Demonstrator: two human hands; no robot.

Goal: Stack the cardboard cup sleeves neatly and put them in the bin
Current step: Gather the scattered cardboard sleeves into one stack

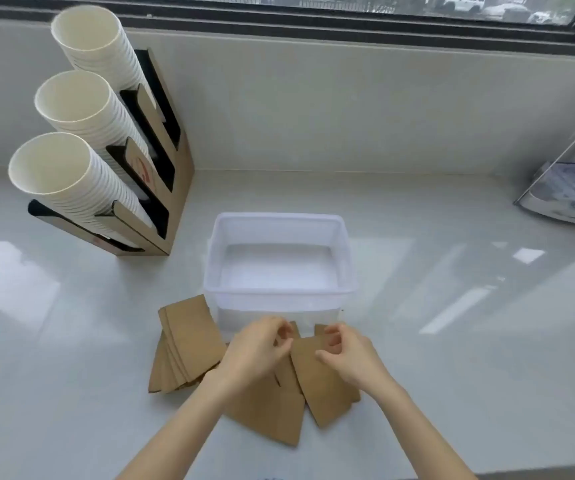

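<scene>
1. The left hand (260, 344) and the right hand (346, 351) are held close together over loose cardboard sleeves (314, 379) at the near edge of the counter (452, 358), probably so that they can be squared into one pile.
2. Both hands are seen with fingers curled; whether either is pinched on a sleeve cannot be told.
3. A second, fanned batch of sleeves (185, 344) is left lying just left of the hands, untouched, its edges not yet lined up.
4. The clear plastic bin (279, 223) is set just beyond the hands, touching or nearly touching the sleeves; it appears empty and is likely kept close for a short transfer.
5. The counter is seen to be pale and glossy, with window light reflected in it.
6. Three stacks of paper cups (71, 109) are held in a rack (175, 188) at the far left corner, under a window (383, 8).
</scene>
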